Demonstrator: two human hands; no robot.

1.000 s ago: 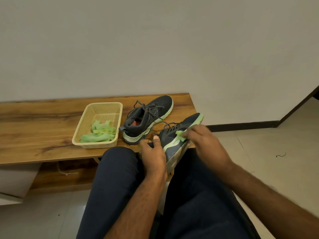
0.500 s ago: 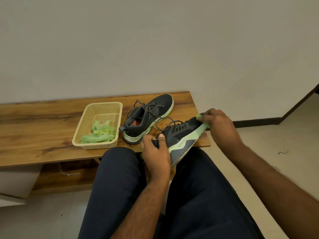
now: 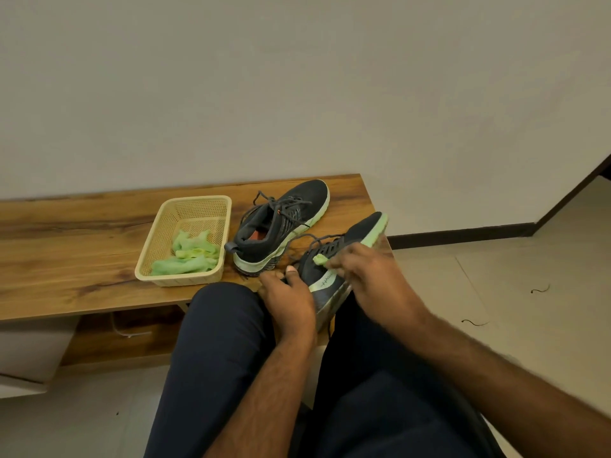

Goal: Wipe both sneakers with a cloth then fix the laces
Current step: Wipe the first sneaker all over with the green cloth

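My left hand (image 3: 287, 297) grips the heel end of a dark grey sneaker with a pale green sole (image 3: 355, 238), tilted on its side above my lap. My right hand (image 3: 367, 274) presses a small green cloth (image 3: 320, 259) against the sneaker's side near the laces; only the cloth's tip shows past my fingers. The second sneaker (image 3: 284, 223), same colours, stands upright on the wooden bench (image 3: 82, 256) with its laces loose.
A cream plastic basket (image 3: 185, 239) holding green cloths sits on the bench left of the sneakers. My legs in dark trousers (image 3: 218, 358) fill the foreground. A plain wall rises behind the bench; tiled floor lies to the right.
My right hand slid the cloth from the sneaker's toe back toward its middle. The left hand has kept its hold on the heel.
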